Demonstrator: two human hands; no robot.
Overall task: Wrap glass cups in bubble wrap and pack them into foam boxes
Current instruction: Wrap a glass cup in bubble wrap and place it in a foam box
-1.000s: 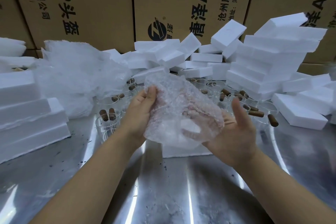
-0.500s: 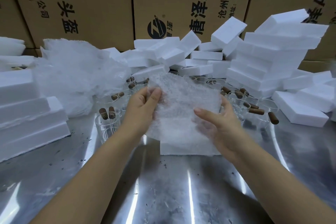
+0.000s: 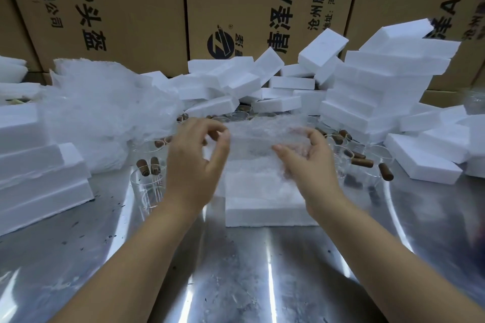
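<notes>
head view | faces forward-down | close above table [image 3: 78, 257] | wide-angle

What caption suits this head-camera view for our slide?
Left hand and right hand hold a bubble wrap sheet above a foam box on a table.

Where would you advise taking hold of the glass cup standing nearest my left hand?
Probably round the clear side wall of the glass cup, coming from its near side: it stands upright, that side faces you unblocked, and other cups crowd behind it.
</notes>
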